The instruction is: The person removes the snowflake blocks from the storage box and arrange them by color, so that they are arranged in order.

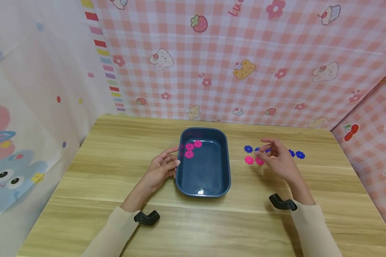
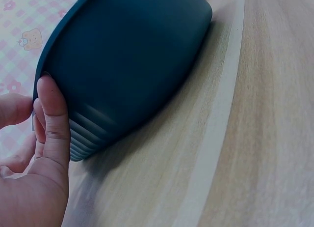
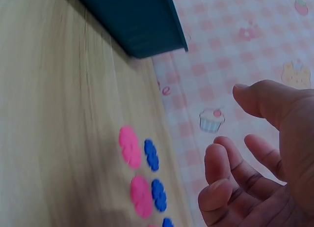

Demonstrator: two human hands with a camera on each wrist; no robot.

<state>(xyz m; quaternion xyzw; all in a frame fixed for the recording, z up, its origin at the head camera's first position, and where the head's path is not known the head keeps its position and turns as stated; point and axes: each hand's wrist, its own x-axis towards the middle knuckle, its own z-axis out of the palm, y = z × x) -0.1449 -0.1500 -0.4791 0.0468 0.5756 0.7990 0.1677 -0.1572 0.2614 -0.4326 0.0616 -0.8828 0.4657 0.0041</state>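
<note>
A dark blue rectangular tray (image 1: 203, 178) stands upright on the table, with three pink flower-shaped pieces (image 1: 189, 146) lying inside toward its far left. My left hand (image 1: 161, 170) holds the tray's left rim, the thumb at the edge and the fingers against the outer wall (image 2: 132, 55). Over on the right, my right hand (image 1: 278, 160) hovers above a row of blue flower-shaped pieces (image 1: 248, 149) and pink flower-shaped pieces (image 1: 249, 160). Its fingers are loosely bent, a gap shows between thumb and fingertips, and nothing is in it. Part of the rows is hidden behind this hand.
The wood-grain table (image 1: 122, 142) reaches back to a pink checked curtain (image 1: 180, 82). A pale printed cloth (image 1: 35, 107) hangs on the left, and another checked cloth (image 1: 379, 142) on the right. Each wrist carries a black bracket (image 1: 147, 218).
</note>
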